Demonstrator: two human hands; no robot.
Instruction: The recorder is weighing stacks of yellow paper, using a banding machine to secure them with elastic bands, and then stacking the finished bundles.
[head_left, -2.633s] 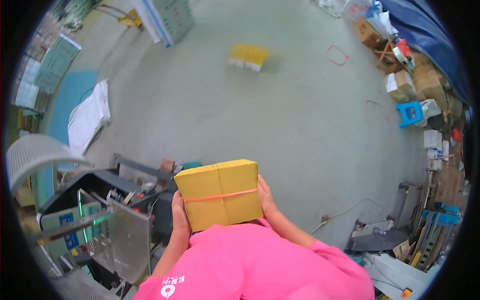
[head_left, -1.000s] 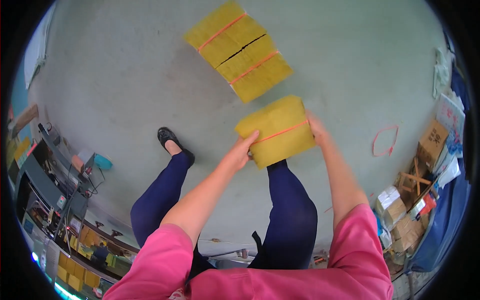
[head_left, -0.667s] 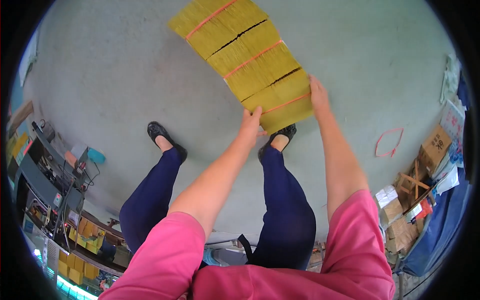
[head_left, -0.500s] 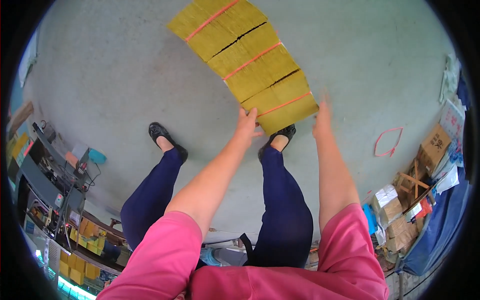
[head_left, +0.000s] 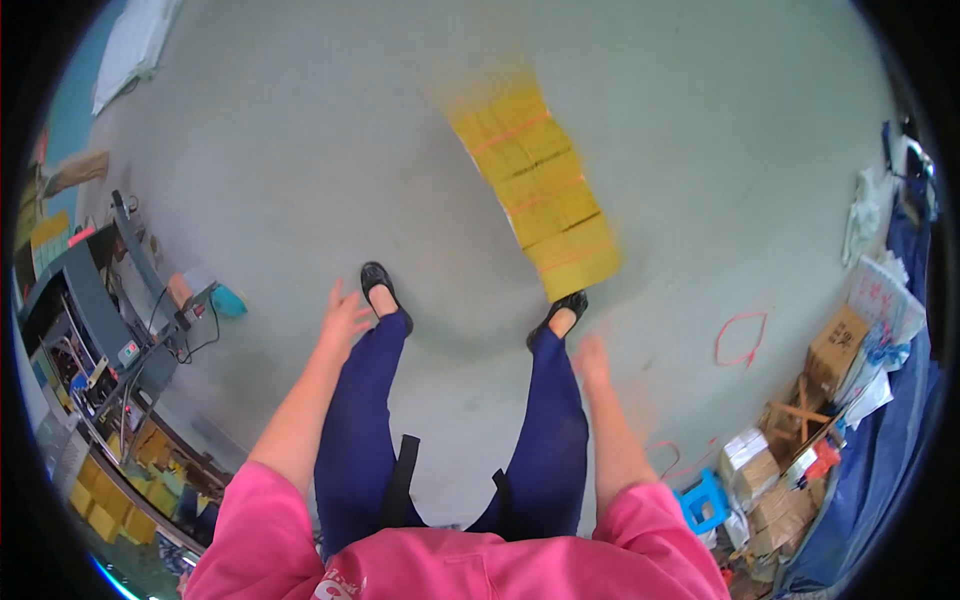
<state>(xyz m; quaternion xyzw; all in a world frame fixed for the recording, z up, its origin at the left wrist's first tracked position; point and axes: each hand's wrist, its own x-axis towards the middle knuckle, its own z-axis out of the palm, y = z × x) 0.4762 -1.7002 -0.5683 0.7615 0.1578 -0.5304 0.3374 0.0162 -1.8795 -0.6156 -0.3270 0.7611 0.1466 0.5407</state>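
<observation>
A long row of yellow paper bundles (head_left: 562, 210), crossed by thin pink bands, lies apart from both hands, its near end by my right shoe. Its far end is blurred. My left hand (head_left: 345, 320) is open beside my left shoe, fingers spread, holding nothing. Just below my right shoe, my right hand (head_left: 592, 358) is smeared by motion, so its fingers are unclear. Nothing shows in it.
A pink band loop (head_left: 740, 340) lies on the grey floor (head_left: 300, 150) to the right. Beyond it stand a blue stool (head_left: 704, 502), a cardboard box (head_left: 836, 350) and a blue tarp (head_left: 880, 470). A dark machine (head_left: 110, 310) with cables stands at left.
Both hands have let go of the yellow bundles and drawn back toward me, the left one also moving left. The row's near end appears slightly lower in view.
</observation>
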